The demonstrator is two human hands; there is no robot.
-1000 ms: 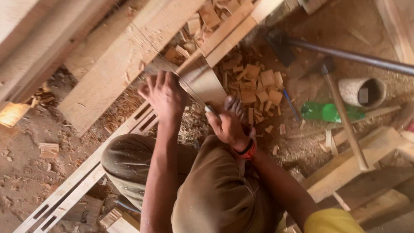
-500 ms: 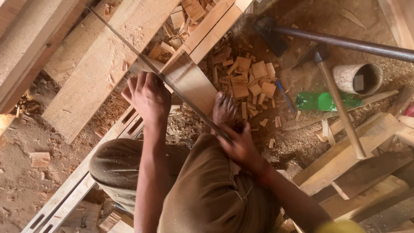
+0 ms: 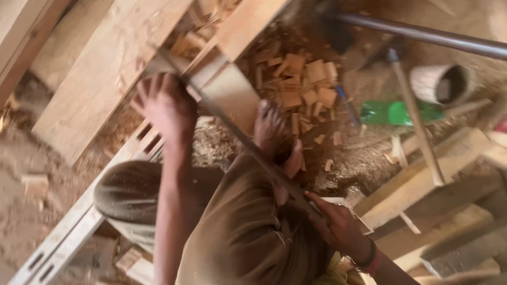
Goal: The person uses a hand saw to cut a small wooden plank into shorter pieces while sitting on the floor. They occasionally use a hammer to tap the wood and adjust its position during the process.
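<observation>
My left hand (image 3: 166,108) presses flat on the end of a pale wooden board (image 3: 232,95) that lies across a slotted wooden frame (image 3: 74,227). My right hand (image 3: 338,227) is closed around the handle of a hand saw, drawn back close to my body. The saw's long thin blade (image 3: 248,148) runs diagonally from that hand up to the board beside my left hand. My bare foot (image 3: 272,132) rests just right of the blade, on sawdust. My knees in brown cloth fill the lower middle. The picture is motion-blurred.
A wide plank (image 3: 100,68) lies at upper left. Several small wood offcuts (image 3: 301,84) are heaped behind the board. A green plastic bottle (image 3: 396,112), a wooden-handled tool (image 3: 417,121), a round container (image 3: 441,84) and a metal pipe (image 3: 422,34) are at right, above stacked timber (image 3: 438,179).
My right hand has pulled back from the board toward my body, drawing the saw with it. My left hand has stayed on the board.
</observation>
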